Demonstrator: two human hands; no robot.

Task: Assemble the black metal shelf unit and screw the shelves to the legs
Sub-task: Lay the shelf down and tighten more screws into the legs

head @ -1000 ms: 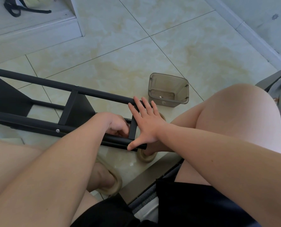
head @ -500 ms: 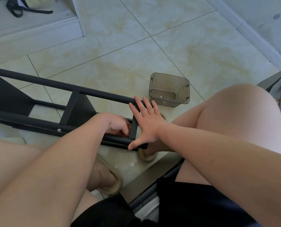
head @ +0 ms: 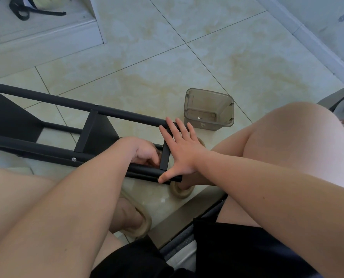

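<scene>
The black metal shelf unit lies on its side across the tiled floor, its legs running from the left edge toward my knees. A black shelf panel sits between the legs, and a silver screw shows on the near leg. My right hand lies flat with fingers spread against the end shelf, thumb on the near leg. My left hand is curled inside the frame right behind that end shelf; what its fingers hold is hidden.
A smoky clear plastic box stands on the floor just beyond the frame's end, with small parts in its bottom. My feet in beige slippers rest under the frame. A raised step with black straps lies at the far left.
</scene>
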